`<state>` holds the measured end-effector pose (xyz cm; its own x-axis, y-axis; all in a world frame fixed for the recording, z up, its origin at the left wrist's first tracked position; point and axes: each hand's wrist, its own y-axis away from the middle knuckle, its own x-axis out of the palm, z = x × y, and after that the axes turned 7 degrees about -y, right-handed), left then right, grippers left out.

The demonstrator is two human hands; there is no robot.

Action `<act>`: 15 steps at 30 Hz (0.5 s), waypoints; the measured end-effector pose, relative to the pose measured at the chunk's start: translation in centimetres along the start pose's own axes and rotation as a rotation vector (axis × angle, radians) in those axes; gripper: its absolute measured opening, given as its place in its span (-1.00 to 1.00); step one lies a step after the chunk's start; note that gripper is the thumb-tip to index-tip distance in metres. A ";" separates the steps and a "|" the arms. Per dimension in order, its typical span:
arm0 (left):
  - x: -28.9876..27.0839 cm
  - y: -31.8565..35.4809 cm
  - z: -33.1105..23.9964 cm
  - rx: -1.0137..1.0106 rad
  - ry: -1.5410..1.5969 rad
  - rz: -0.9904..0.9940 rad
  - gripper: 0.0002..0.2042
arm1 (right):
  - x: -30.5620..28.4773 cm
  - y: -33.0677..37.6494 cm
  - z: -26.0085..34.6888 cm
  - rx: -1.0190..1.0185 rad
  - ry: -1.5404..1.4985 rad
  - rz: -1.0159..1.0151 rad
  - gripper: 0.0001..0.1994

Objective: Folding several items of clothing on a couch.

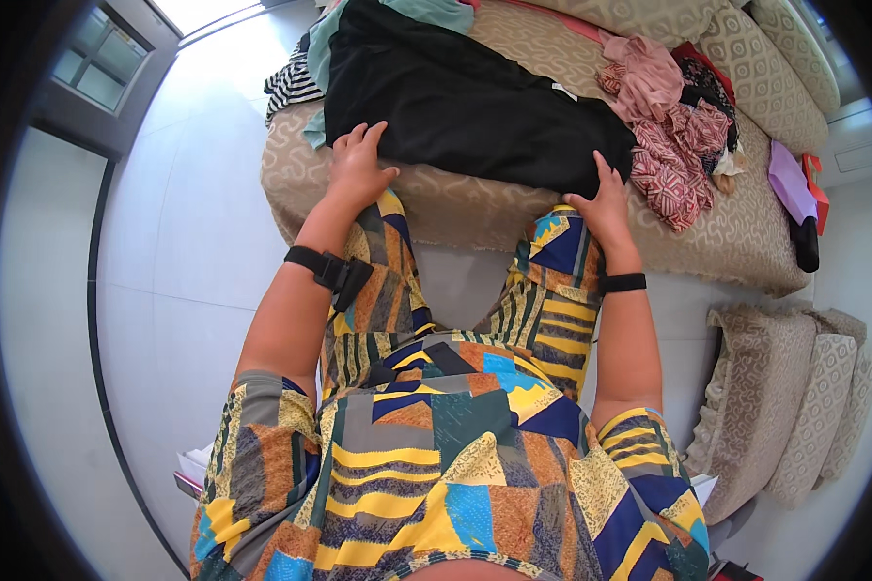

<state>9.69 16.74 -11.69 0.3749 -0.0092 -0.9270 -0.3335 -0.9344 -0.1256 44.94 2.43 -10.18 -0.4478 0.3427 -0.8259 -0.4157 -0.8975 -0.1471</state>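
A black garment (475,107) lies spread across the patterned sofa in front of me, with a small white tag at its far right edge. My left hand (360,167) rests at its near left corner, fingertips on the cloth and thumb apart. At the near right corner is my right hand (606,205), its fingers stretched along the fabric and its thumb out to the side. Both hands look open, neither gripping the cloth.
Crumpled pink and red patterned clothes (673,165) lie right of the garment. Black-and-white striped cloth (294,81) and pale green cloth (434,12) show beside and behind it. The sofa (475,208) has cushions (761,82) along its back. A covered armchair (756,387) stands at right.
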 end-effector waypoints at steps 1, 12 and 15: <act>-0.4 0.0 -0.6 -0.004 0.001 -0.001 -0.26 | 0.0 0.0 0.2 -0.003 0.001 0.003 -0.24; -0.3 -0.9 -0.2 0.035 -0.085 -0.147 -0.69 | 0.3 -0.8 -3.1 0.062 0.119 -0.136 -0.64; -0.3 -1.1 -0.1 0.072 0.061 -0.188 -0.79 | 0.3 -1.0 -3.6 0.355 -0.522 -0.182 -0.74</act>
<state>10.03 17.75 -11.21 0.4870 0.1390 -0.8622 -0.3133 -0.8937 -0.3210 48.11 2.39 -12.24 -0.6339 0.6499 -0.4193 -0.7169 -0.6972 0.0032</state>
